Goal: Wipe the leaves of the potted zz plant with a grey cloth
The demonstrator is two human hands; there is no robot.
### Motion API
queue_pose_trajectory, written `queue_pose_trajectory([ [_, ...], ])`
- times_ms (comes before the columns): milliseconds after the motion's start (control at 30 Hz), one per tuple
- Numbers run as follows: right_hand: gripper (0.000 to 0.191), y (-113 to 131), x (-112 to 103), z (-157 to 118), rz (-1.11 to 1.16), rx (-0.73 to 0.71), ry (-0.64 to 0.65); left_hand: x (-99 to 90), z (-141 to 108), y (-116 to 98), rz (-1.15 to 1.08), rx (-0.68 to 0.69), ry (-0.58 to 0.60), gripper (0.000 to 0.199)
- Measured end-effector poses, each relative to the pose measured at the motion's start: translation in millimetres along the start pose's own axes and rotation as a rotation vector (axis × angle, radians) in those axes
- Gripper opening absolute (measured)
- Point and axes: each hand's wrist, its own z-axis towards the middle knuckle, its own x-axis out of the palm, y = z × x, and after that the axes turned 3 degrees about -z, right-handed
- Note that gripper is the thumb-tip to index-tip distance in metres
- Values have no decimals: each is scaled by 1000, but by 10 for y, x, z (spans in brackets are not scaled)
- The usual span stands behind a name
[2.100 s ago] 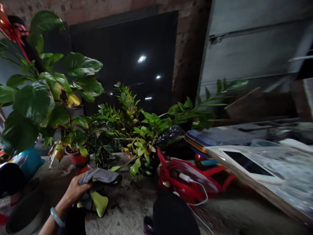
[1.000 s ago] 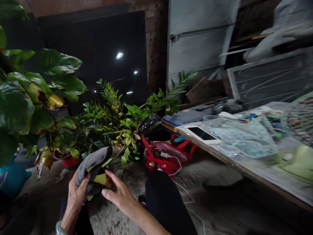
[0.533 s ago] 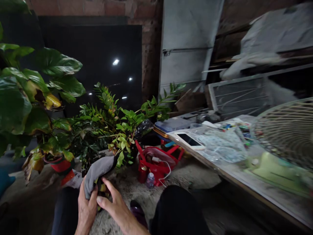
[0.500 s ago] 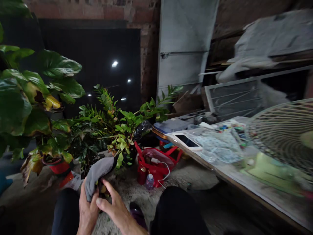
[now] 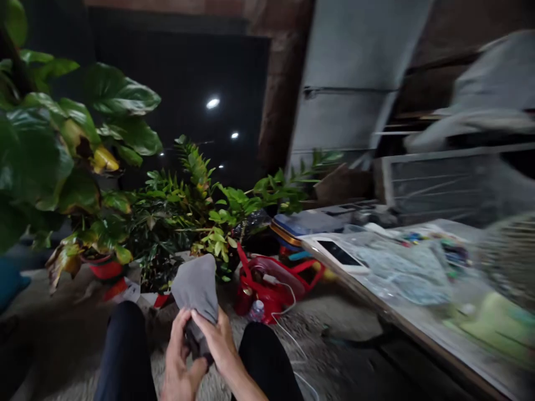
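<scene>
One grey cloth piece (image 5: 194, 284) stands up between the person's hands, its lower part gripped and its broad end free beyond the fingertips. From where I stand, its long axis runs outward, almost in line with the person's view, with the top leaning slightly toward the left hand's side. The left hand (image 5: 180, 356) is curled, fingertips against the near left edge and thumb bent in toward the darker lower folds, so it seems to be pinching there. The right hand (image 5: 219, 340) clasps the opposite side and lays a digit across the front, reaching further up the cloth, so I judge it the nearer of the two to the free end. What the hidden fingers do behind the fabric I can't tell.

Just to the right of the right hand, and a little further out, sit a small clear bottle (image 5: 257, 312) and a red bag (image 5: 273, 308), a white cable (image 5: 295, 301) trailing from it. Well off to that same side, a white phone (image 5: 340, 252) lies near the table's edge. Beyond the left hand, outward and left, is a red pot (image 5: 107, 269).
</scene>
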Motion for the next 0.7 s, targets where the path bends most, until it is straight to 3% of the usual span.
queue_pose_trajectory([
  [67, 54, -87, -23, 28, 49, 86, -44, -79, 124, -91, -46, -77, -70, 49],
  [133, 58, -24, -55, 60, 71, 107, -32, -221, 362, -205, -44, -133, -188, 32],
  [267, 47, 530, -16, 280, -15, -130, 68, -521, 1058, -334, -199, -211, -407, 29],
  [367, 46, 849, 168, 521, -21, -273, 25, -701, 1576, -294, -347, -196, -551, 33],
  [433, 49, 819, 313, 581, 63, -163, -1, -824, 1841, -218, -440, -156, -634, 31],
  [567, 49, 428, 416, 385, 134, 204, 11, -1052, 2166, -11, -606, -116, -716, 34],
  [633, 47, 361, 382, 279, 98, 195, 37, -1131, 2267, 72, -641, -90, -676, 36],
  [700, 47, 486, 359, 292, 79, 99, 81, -1179, 2355, 111, -667, -62, -650, 36],
])
